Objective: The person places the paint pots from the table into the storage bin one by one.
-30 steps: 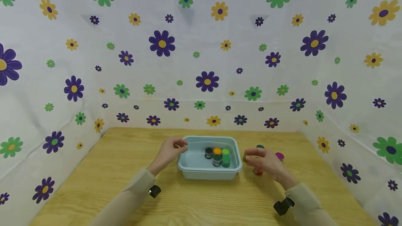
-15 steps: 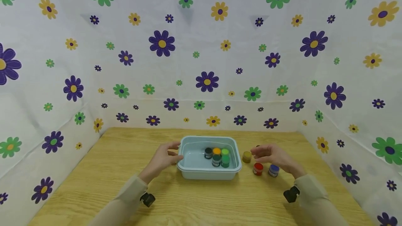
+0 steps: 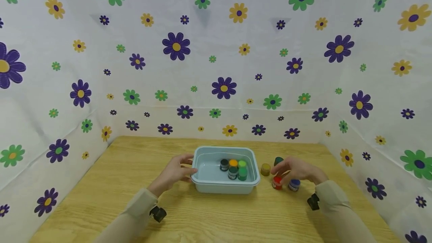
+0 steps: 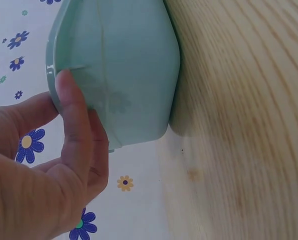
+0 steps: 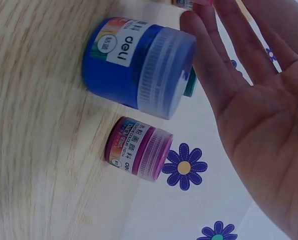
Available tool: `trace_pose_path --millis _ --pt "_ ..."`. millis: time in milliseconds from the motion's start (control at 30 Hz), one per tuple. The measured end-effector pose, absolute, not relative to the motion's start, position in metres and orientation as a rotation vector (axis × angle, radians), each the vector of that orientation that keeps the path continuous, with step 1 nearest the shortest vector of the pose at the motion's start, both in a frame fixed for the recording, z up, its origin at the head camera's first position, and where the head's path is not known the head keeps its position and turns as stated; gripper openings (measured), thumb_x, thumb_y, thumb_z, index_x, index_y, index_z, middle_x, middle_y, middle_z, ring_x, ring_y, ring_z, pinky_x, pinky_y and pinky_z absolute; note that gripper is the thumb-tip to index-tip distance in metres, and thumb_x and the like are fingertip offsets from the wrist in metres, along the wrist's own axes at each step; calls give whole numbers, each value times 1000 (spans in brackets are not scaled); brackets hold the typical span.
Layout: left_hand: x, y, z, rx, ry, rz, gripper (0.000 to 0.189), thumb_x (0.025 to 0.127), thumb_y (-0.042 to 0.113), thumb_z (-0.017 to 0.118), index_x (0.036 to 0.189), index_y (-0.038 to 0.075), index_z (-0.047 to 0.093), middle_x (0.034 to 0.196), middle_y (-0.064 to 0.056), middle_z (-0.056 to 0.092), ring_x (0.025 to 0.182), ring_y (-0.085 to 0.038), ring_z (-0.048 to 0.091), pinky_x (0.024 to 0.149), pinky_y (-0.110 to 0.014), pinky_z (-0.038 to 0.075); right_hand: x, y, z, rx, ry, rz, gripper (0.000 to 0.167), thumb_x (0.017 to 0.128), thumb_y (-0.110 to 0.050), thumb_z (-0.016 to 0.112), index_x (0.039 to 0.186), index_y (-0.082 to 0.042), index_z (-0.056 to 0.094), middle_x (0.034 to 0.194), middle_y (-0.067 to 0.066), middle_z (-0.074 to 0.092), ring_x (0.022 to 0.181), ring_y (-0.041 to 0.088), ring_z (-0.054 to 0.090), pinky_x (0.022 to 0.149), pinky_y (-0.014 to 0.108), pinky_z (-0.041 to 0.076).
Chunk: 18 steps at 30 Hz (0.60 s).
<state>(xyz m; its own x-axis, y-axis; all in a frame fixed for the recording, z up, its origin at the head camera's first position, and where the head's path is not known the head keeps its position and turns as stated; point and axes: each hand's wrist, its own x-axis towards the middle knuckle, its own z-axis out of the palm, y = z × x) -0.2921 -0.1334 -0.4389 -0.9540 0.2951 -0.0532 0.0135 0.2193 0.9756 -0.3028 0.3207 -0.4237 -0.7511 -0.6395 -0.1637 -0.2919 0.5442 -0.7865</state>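
Observation:
My left hand [image 3: 173, 171] holds the left rim of a light blue plastic tub [image 3: 224, 188], pinching it between thumb and fingers; the left wrist view shows its fingers [image 4: 76, 120] against the tub's side. My right hand [image 3: 297, 170] reaches down over a red paint jar [image 3: 277, 183], fingertips right at its lid, thumb and fingers apart on either side. In the right wrist view the jar is mostly cut off at the top edge. A blue paint jar [image 5: 134, 65] stands beside that hand, and a magenta paint jar [image 5: 139, 149] lies beyond it, hidden in the head view.
Inside the tub several paint jars stand grouped toward the right: black [image 3: 224, 164], orange [image 3: 233, 163], light green [image 3: 242, 163], dark green [image 3: 233, 173] and green [image 3: 242, 173]. An ochre jar [image 3: 265, 169] and a teal jar [image 3: 278, 161] stand right of it. Flowered sheets [image 3: 216, 55] enclose the wooden table [image 3: 209, 216].
My right hand has moved from beside the ochre jar to the red jar, uncovering the blue one. My left hand has come down and taken hold of the tub's left rim.

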Motion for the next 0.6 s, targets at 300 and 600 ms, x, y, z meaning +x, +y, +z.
trace_pose_path --millis 300,600 --pt "-294 -133 -440 272 2254 1815 57 88 1 69 141 3 49 128 -26 53 98 -38 64 66 -39 63 -306 318 -429 -734 2322 -1007 42 77 5 76 117 5 66 120 22 66 111 37 62 94 41 57" --pt "-294 -132 -438 276 2241 1804 59 88 1 70 142 1 47 127 -28 52 98 -38 64 69 -42 63 -310 322 -433 -751 2337 -969 40 77 2 78 116 3 68 115 18 69 110 35 64 94 42 57"
